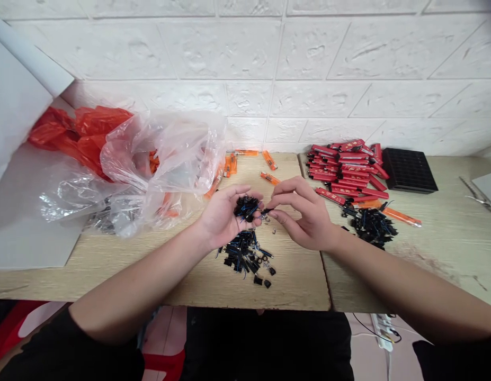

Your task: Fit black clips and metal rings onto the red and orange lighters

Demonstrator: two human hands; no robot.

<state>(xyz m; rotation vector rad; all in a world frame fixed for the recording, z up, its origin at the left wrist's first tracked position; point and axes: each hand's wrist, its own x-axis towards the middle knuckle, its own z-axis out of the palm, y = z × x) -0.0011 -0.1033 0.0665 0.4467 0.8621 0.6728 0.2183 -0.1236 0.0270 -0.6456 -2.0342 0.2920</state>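
My left hand (225,214) is cupped palm up around a handful of small black lighter igniters (246,208) with thin blue wires. Close beside its fingertips, my right hand (303,214) pinches one small black igniter (266,211) between thumb and forefinger. Below my left hand, a loose pile of the same black igniters (243,254) is spread on the wooden table (296,280), with small rings and metal bits among them. Another heap of black igniters (374,227) lies right of my right wrist.
Red lighters (344,166) are stacked at the back right, beside a black slotted tray (410,170). Orange lighters (269,160) lie near the wall. Clear plastic bags (169,153) and a red bag (90,132) fill the left side. Metal tweezers (481,198) rest far right.
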